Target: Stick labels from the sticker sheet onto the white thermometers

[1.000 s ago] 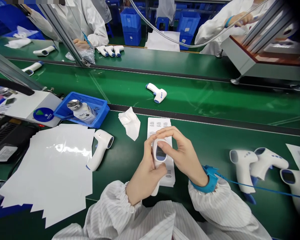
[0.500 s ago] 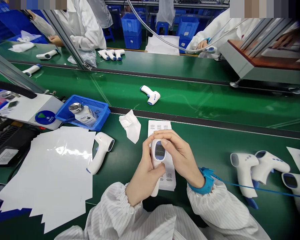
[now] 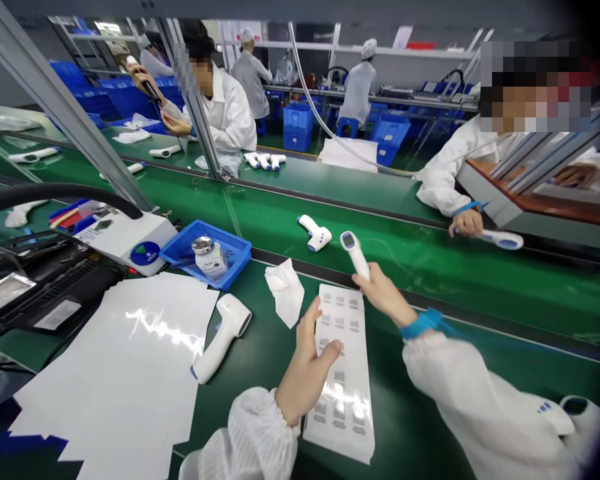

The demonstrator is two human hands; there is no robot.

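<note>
My right hand (image 3: pixel 380 288) grips a white infrared thermometer (image 3: pixel 355 255) by its handle, held out over the near edge of the green belt (image 3: pixel 260 220). Its small screen faces up. My left hand (image 3: pixel 307 363) is open, thumb and fingers apart with nothing between them. It hovers over the left side of a label sheet (image 3: pixel 341 373) printed with rows of small codes. Left of that hand, another thermometer (image 3: pixel 223 337) lies on the table by a stack of white sheets (image 3: pixel 115 373). A third thermometer (image 3: pixel 315 233) rests on the belt beside the one I hold.
A crumpled white paper (image 3: pixel 286 292) lies near the belt's edge. The blue tray (image 3: pixel 210 283) holds a bottle with a metal cap. More thermometers (image 3: pixel 550 410) lie at right, partly behind my sleeve. Across the belt, a co-worker's hand (image 3: pixel 469 222) holds a thermometer.
My right hand has carried the thermometer forward and right to the belt. My left hand has let go of it and opened above the labels. The view has tilted up.
</note>
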